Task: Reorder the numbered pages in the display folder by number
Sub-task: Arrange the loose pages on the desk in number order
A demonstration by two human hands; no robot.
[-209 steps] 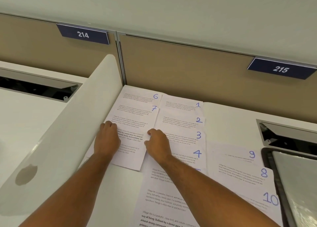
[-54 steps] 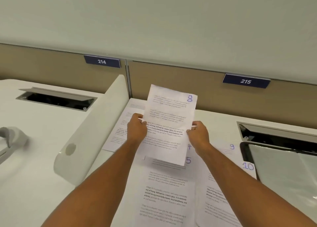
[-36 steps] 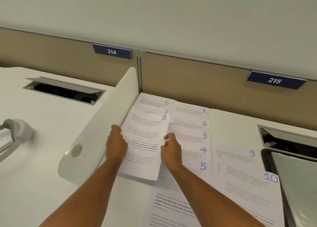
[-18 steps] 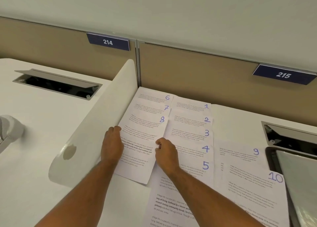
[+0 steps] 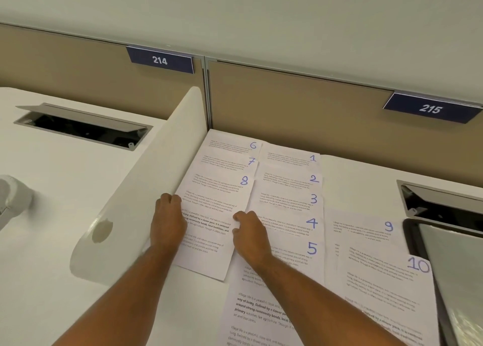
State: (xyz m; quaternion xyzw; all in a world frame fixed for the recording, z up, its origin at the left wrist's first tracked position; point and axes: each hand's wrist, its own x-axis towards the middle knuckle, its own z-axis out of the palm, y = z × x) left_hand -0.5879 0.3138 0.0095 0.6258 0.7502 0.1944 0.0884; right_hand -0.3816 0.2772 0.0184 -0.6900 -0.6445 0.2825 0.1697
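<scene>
While the display folder (image 5: 454,280) sits cut off at the right edge, contents unreadable, page 8 (image 5: 209,215) lies atop pages 6 and 7, left hand (image 5: 168,222) and right hand (image 5: 249,234) pinching its side edges, fingertips curled out of sight.

Soft, even light falls from above, bright without harshness. The white surface (image 5: 65,188) shows only faint shadows beside the forearms. A dull sheen lies on the shiny sheet (image 5: 460,280) at the right edge. Wide-angle bending curves the wall panel (image 5: 287,105). The print on the nearest pages (image 5: 261,311) blurs slightly.
</scene>
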